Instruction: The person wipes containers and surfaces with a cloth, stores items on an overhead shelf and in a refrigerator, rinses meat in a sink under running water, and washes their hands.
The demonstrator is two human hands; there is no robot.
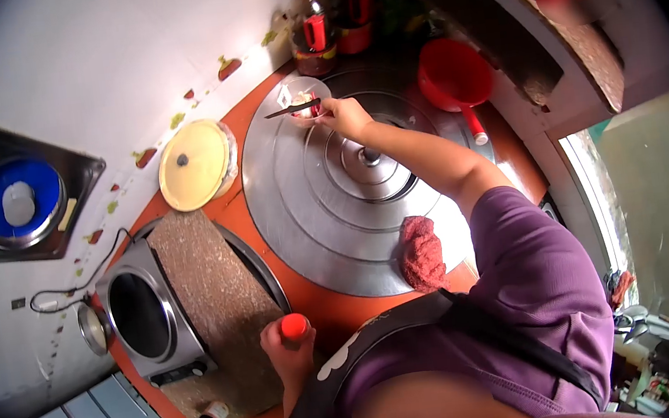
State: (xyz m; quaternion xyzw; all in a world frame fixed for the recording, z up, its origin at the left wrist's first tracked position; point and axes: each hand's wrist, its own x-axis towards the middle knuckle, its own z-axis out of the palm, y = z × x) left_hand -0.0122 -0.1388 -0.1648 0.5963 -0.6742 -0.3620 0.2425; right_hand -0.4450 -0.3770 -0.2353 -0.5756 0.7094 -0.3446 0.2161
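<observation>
My right hand [347, 117] reaches across the round metal stovetop plate [293, 214], its fingers pinching at a small clear bowl [305, 89]. A thin dark knife-like utensil [290, 109] lies across the bowl's top, its end at my fingertips. Something red and white shows inside the bowl, too small to make out. Close to my body, my left hand [287, 355] is wrapped around a container with a red cap [294, 326]; its body is mostly hidden by my fingers. A crumpled dark red cloth [422, 253] rests on the plate's near edge.
A yellow-lidded pot [194, 166] stands left of the plate. An electric burner [140, 315] and a brown speckled board [213, 274] are at the left. A red pan [451, 73] sits at the right rear. Bottles [312, 24] stand in the back corner.
</observation>
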